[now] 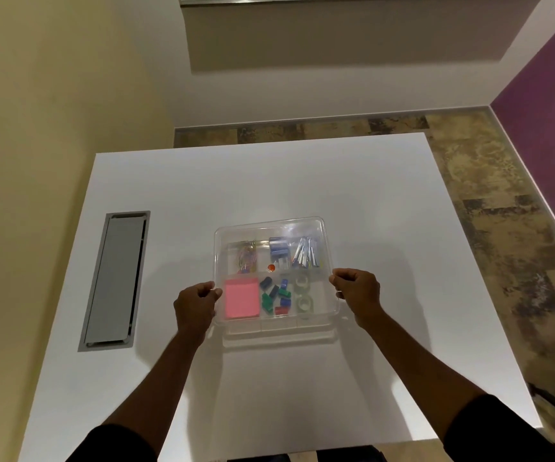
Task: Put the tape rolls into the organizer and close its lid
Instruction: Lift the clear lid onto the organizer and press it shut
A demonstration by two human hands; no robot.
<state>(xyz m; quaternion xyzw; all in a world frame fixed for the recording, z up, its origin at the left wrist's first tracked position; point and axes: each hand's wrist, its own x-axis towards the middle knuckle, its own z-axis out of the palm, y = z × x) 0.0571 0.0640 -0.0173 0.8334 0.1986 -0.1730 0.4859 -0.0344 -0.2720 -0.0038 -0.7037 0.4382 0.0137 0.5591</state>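
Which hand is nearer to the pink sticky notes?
Left. The left hand grips the lid edge right beside the pink sticky notes; the right hand holds the opposite edge, across the organizer.

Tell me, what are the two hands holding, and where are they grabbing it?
Both hold the clear lid above the organizer: the left hand pinches its left edge, the right hand its right edge.

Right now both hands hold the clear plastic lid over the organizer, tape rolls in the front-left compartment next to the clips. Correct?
Not quite. In the head view the two clear tape rolls sit in the front-right compartment; the front-left one holds the pink sticky-note pad. The rest stands.
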